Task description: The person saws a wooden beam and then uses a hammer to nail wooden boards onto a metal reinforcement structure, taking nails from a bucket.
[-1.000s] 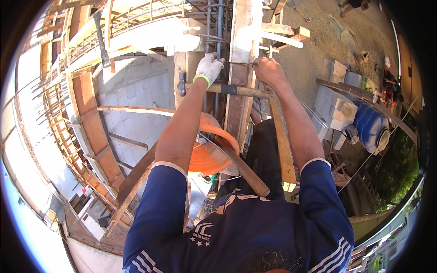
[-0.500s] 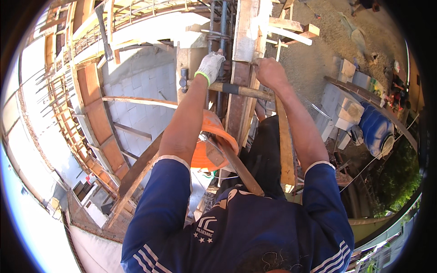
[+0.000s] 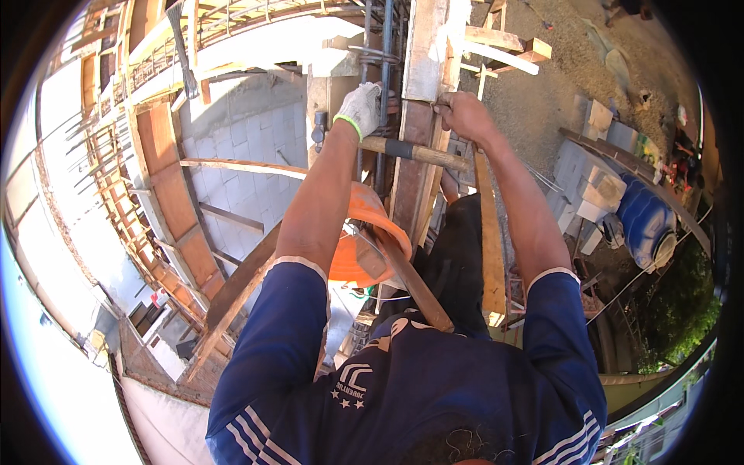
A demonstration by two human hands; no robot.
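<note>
My left hand (image 3: 359,108), in a white knit glove with a green cuff, is curled beside upright steel bars (image 3: 386,43). Its fingertips are partly hidden. My bare right hand (image 3: 467,118) is closed at the right edge of an upright wooden board (image 3: 414,132); the small thing in its pinch is unclear. A thin dark line crosses the board between both hands. Below them, a hammer (image 3: 418,153) lies across the board, its head to the left under my left wrist. An orange bucket (image 3: 368,205) hangs nearer me, with a wooden handle (image 3: 415,283) sticking out.
Long planks (image 3: 487,232) stand close to my right arm and to the left of the bucket. Wooden formwork (image 3: 167,178) and a block wall (image 3: 244,128) lie left. Far right are a blue barrel (image 3: 643,221), pale blocks (image 3: 577,178) and sandy ground (image 3: 535,101).
The view has shifted slightly, so the scene sits a little farther right. My right hand has turned a little at the board's edge; my left hand stays by the bars.
</note>
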